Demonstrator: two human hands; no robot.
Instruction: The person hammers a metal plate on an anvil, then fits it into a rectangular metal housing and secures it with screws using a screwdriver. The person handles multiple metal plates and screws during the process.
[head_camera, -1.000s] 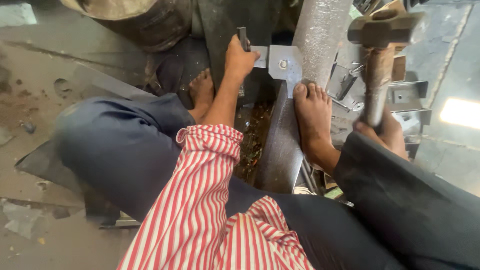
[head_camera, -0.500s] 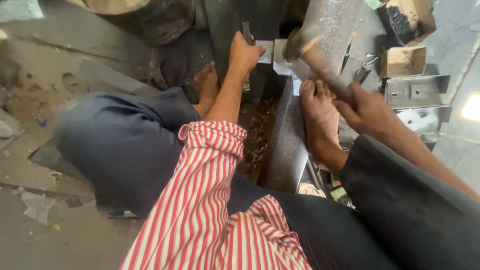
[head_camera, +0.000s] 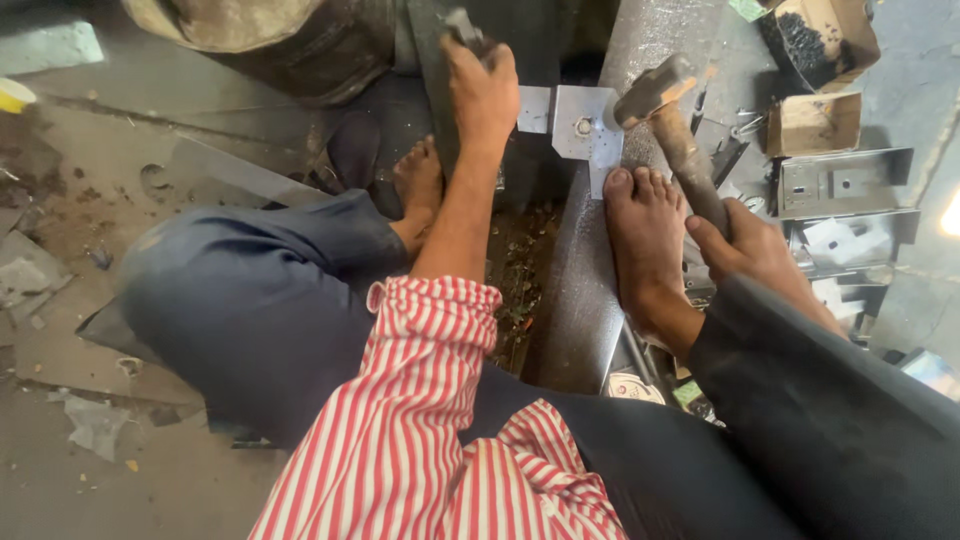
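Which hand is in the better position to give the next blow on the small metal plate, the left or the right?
The right hand: its grip is closed on the hammer, whose head hangs just beside the metal plate. The left hand is busy steadying a dark tool.

My left hand covers most of the dark metal punch, so only its top end shows. My right hand hides the lower end of the wooden hammer handle. The open brown cardboard box is cut off by the top edge, its dark contents too small to tell.

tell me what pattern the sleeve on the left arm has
Red and white stripes on the sleeve, seen clearly in the head view.
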